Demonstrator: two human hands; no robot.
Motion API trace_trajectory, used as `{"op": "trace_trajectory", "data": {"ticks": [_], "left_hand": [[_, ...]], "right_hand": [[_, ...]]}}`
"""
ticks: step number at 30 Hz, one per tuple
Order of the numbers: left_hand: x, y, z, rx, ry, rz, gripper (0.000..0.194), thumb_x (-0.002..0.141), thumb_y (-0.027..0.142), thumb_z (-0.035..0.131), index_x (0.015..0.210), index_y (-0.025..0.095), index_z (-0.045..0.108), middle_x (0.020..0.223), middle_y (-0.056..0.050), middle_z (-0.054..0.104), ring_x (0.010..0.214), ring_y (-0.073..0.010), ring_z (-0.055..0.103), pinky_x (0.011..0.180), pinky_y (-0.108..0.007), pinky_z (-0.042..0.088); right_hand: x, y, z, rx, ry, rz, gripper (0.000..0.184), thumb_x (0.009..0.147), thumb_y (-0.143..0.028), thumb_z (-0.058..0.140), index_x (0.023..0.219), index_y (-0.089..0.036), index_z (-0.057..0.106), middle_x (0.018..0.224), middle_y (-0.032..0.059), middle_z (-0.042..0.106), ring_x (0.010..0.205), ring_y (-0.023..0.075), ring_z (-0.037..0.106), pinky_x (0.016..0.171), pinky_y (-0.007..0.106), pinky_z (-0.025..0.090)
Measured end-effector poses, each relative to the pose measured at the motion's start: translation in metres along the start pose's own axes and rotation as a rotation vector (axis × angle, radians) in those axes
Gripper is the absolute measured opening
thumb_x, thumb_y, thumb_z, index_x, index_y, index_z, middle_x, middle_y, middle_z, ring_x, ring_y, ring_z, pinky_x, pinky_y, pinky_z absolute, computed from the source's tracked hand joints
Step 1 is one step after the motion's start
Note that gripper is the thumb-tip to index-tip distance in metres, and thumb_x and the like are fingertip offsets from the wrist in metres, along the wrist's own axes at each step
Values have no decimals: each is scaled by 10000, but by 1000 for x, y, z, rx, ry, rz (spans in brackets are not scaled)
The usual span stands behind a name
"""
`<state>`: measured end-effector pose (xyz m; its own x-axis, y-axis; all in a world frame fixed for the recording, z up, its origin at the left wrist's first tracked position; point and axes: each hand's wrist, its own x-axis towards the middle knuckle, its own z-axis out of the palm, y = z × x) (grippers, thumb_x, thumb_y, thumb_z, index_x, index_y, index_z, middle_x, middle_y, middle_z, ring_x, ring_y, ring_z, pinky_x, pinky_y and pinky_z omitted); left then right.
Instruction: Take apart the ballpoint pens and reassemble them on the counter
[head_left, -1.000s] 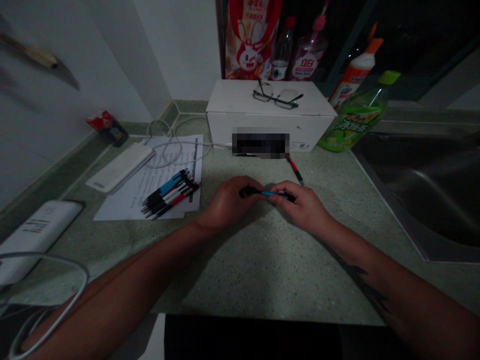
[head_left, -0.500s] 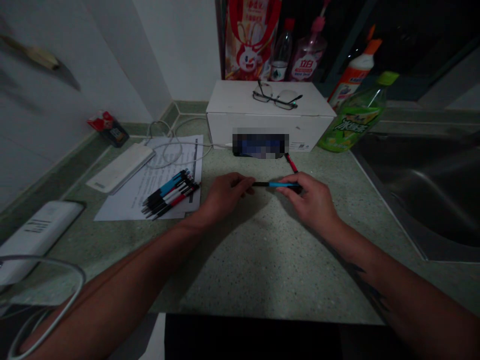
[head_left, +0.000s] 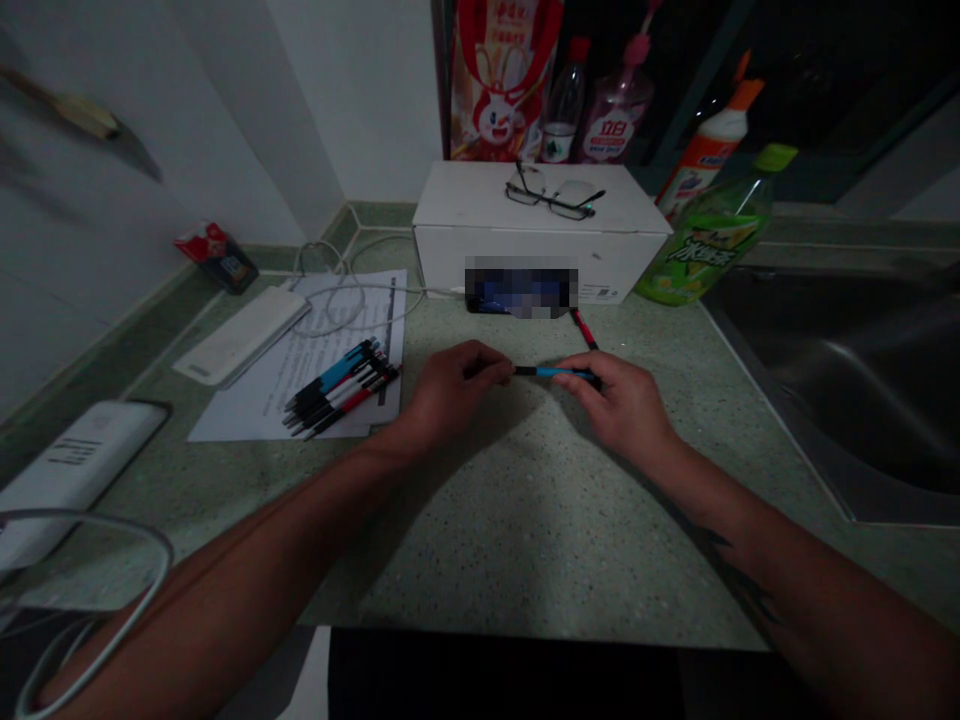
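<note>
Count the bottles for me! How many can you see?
4, and more may hide in the dark behind: a clear bottle with a red cap and a pink-capped bottle behind the white box, an orange-capped white bottle and a green bottle to its right.

The pen [head_left: 553,371] is glossy plastic, the countertop [head_left: 525,540] speckled matt stone, the sink [head_left: 840,390] smooth steel.

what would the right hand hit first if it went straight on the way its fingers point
Most likely the left hand, which holds the far end of the pen gripped by the right hand. The pen runs straight between them, though depth is hard to judge from this view.
</note>
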<state>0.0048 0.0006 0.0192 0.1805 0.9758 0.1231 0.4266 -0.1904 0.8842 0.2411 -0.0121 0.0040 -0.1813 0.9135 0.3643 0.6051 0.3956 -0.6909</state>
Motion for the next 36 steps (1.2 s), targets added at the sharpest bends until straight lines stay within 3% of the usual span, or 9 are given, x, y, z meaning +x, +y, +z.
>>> {"op": "trace_trajectory", "data": {"ticks": [9, 11, 14, 17, 23, 26, 30, 33, 36], "left_hand": [[1, -10, -10, 211, 138, 508, 76, 882, 168, 755, 866, 236, 786, 842, -25, 772, 848, -198, 702, 832, -365, 574], [1, -9, -10, 192, 134, 471, 60, 882, 183, 761, 917, 226, 783, 870, -31, 780, 852, -192, 712, 817, -349, 577], [2, -8, -6, 81, 87, 257, 116, 885, 227, 753, 998, 204, 769, 879, -34, 788, 793, -176, 719, 727, -309, 572], [4, -7, -2, 28, 25, 103, 61, 898, 253, 725, 895, 210, 768, 818, -28, 785, 722, -175, 697, 653, -295, 543], [6, -7, -2, 102, -32, 9, 153, 918, 237, 688, 794, 207, 774, 674, -12, 731, 606, -155, 629, 595, -286, 468], [6, -8, -1, 132, -75, 15, 222, 945, 271, 670, 760, 206, 774, 657, -11, 721, 597, -155, 624, 592, -290, 454], [5, -11, -1, 153, -47, 65, 135, 922, 242, 703, 831, 215, 799, 736, -27, 761, 643, -172, 648, 613, -306, 478], [4, -13, -6, 241, 18, 240, 100, 919, 241, 717, 891, 234, 812, 826, -45, 785, 741, -204, 684, 686, -338, 520], [5, -13, -13, 332, 37, 434, 102, 925, 250, 716, 910, 239, 816, 861, -49, 787, 823, -222, 697, 773, -362, 541]], "right_hand": [[4, 1, 4, 288, -224, 255, 405, 911, -580, 630, 846, -198, 749, 614, -9, 625, 545, 143, 529, 549, 294, 394], [4, 2, 3, 309, -231, 278, 409, 901, -592, 647, 846, -200, 753, 615, -11, 625, 542, 140, 524, 541, 290, 390], [4, 1, 1, 221, -128, 199, 343, 897, -546, 693, 917, -216, 783, 733, 23, 720, 645, 176, 615, 615, 316, 446], [3, 2, 0, 126, -22, 97, 282, 913, -497, 710, 976, -237, 797, 903, 58, 791, 780, 223, 686, 725, 367, 501], [1, 4, 1, -16, 66, -58, 181, 953, -416, 697, 971, -264, 794, 953, 59, 794, 868, 253, 708, 806, 406, 526], [1, 3, 0, -53, 82, -87, 160, 961, -403, 697, 976, -272, 788, 952, 56, 788, 883, 255, 706, 815, 406, 524], [1, 0, -4, -40, 56, -62, 197, 963, -422, 681, 976, -258, 790, 953, 62, 786, 873, 250, 703, 801, 394, 512], [2, 1, -5, 51, -40, 37, 273, 951, -474, 666, 959, -233, 794, 828, 46, 760, 746, 211, 670, 715, 355, 490], [4, 6, -3, 234, -244, 223, 376, 931, -556, 651, 929, -205, 787, 679, 16, 686, 589, 158, 582, 580, 304, 433]]}}
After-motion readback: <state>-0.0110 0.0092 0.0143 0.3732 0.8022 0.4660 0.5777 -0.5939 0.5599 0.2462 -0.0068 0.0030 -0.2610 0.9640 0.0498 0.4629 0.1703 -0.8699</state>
